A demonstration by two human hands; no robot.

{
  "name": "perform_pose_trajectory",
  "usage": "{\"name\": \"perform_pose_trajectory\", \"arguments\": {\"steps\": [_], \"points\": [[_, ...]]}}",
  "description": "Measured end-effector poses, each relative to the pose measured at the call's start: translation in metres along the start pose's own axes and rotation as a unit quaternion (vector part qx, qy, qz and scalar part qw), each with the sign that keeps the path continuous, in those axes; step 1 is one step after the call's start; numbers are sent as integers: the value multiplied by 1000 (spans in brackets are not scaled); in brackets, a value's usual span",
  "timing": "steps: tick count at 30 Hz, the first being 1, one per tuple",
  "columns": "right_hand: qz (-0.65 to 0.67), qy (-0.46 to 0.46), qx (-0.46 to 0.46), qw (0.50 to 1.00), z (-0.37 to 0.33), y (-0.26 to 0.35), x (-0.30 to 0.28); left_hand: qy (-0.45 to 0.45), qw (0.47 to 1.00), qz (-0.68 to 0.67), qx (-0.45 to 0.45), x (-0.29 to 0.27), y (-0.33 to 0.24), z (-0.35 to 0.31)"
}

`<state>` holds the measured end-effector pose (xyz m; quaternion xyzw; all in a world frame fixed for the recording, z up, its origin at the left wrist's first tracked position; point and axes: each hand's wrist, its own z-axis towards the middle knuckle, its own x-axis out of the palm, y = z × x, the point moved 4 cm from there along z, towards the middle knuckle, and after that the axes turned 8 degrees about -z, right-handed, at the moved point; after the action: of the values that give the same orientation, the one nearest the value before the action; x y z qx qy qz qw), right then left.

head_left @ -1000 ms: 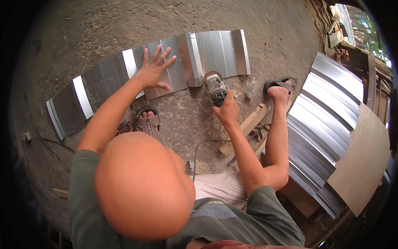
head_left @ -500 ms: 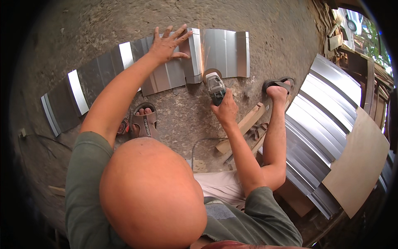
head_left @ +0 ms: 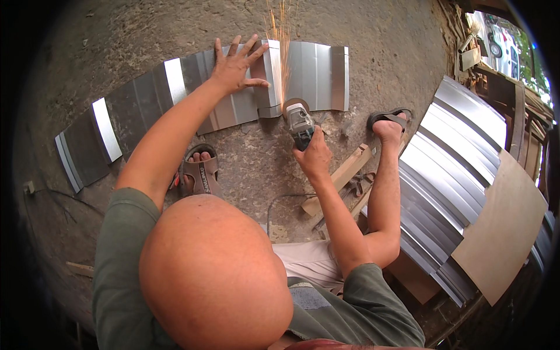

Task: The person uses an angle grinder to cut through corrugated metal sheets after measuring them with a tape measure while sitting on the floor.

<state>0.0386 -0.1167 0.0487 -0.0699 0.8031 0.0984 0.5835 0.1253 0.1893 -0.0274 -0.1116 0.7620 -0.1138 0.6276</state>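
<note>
Over rough floor [head_left: 379, 64], I see sparks [head_left: 284, 58] grown past the sheet [head_left: 229, 111] (biting, I judge): left hand [head_left: 231, 74] spread-fingered on it, right hand [head_left: 314, 156], fingers round the grinder [head_left: 299, 122], beside it.

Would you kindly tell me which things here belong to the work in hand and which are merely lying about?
In use:
- Grey-and-black angle grinder, throwing orange sparks
- Long, ribbed, silvery metal sheet that the sparks cross

Apparently just lying about:
- Stacked, ribbed, shiny metal sheets at right
- Flat tan board overlapping that stack
- Pale squared wooden beam
</note>
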Motion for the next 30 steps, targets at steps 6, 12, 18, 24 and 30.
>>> {"name": "perform_pose_trajectory", "arguments": {"steps": [6, 12, 18, 24, 30], "points": [[0, 6, 5, 1000, -2, -1, 0, 9, 1000, 8, -5, 0, -2, 0], [-14, -26, -16, 999, -7, -2, 2, 3, 1000, 0, -4, 1, -1, 2], [-4, -12, -5, 1000, -8, -4, 0, -6, 1000, -20, 7, 3, 0, 1], [10, 17, 23, 1000, -13, -19, -4, 9, 1000, -20, 3, 7, 6, 2], [-2, -10, 16, 1000, -4, -24, -6, -139, 984, -74, 79, 23, 15, 3]]}}
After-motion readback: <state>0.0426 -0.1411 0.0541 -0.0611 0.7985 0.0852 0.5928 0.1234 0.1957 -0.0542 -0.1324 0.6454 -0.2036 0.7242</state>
